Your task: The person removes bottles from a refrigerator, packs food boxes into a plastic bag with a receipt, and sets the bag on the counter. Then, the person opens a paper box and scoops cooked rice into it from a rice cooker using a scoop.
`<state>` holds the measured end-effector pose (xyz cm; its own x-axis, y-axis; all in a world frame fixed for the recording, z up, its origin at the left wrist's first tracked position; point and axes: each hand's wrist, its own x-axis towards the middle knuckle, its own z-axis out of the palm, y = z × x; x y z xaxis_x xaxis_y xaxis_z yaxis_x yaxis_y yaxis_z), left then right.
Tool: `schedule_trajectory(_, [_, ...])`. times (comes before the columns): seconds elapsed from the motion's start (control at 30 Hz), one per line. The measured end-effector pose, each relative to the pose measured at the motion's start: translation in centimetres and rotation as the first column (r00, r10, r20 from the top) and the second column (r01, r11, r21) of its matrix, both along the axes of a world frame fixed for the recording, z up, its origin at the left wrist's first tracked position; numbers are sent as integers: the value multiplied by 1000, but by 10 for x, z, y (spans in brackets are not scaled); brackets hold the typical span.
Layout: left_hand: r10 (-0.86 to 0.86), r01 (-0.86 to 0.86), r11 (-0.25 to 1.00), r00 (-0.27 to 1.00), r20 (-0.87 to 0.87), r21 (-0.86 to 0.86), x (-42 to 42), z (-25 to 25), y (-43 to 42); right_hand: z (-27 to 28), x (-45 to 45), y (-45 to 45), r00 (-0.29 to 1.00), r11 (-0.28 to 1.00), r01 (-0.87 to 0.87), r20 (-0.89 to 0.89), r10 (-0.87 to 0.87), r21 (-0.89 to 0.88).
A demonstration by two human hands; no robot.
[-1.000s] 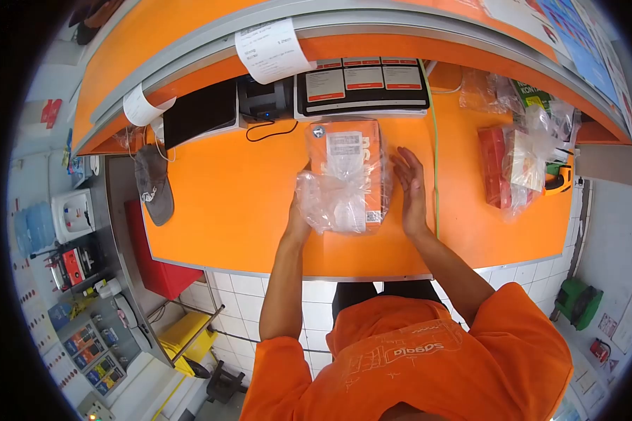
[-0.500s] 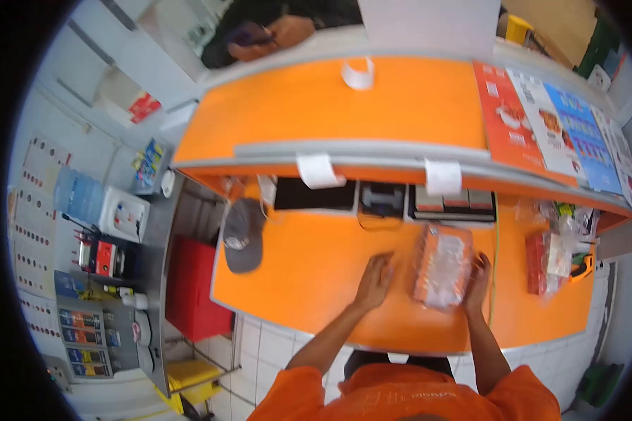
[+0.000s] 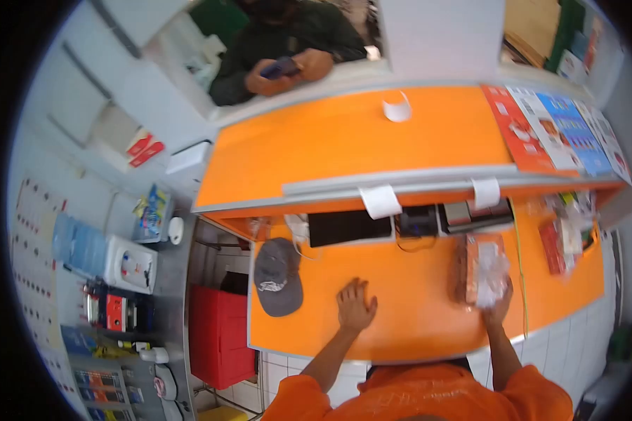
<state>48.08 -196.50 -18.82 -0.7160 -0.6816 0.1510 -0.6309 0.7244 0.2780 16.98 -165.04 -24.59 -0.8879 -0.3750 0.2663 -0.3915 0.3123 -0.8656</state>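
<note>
A package of orange boxes or packets wrapped in clear plastic (image 3: 486,270) rests on the orange worktop (image 3: 400,330), right of the middle. My right hand (image 3: 498,306) is at its near right corner, fingers curled against the wrap and partly hidden by it. To the left, my left hand (image 3: 356,306) lies flat on the worktop with its fingers spread, holding nothing. A grey cap (image 3: 279,277) lies further left, apart from that hand.
Behind the hands, a dark screen (image 3: 350,228) and a small black device (image 3: 416,220) sit under the raised orange shelf (image 3: 344,144). A yellow cord (image 3: 520,270) crosses the worktop at right, near bagged items (image 3: 567,235). Across the counter, a person (image 3: 288,49) holds a phone.
My left hand has moved left, away from the package, and now lies flat. My right hand has shifted to the package's near corner. The camera view has also shifted.
</note>
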Motion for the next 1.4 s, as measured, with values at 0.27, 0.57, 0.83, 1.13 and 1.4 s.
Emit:
schedule_trajectory(0.27, [-42,42,999,999,-9,-6,-13,7,10,38,11,-6,969,935,110,-245,-26,337])
schedule_trajectory(0.57, [-40,39,999,999,-21,-12,-13,4,9,35,6,-8,975,908,139,-213,-56,396])
schedule_trajectory(0.83, [-29,29,999,999,-13,-44,-16,0,10,34,5,-10,975,874,136,-220,-34,466])
schedule_trajectory(1.13, [0,0,997,1000,0,-83,-18,-4,15,52,4,-10,967,887,107,-255,12,449])
schedule_trajectory(1.4, [33,-33,997,999,-3,-66,-23,-5,22,45,-12,4,972,914,27,-225,71,405])
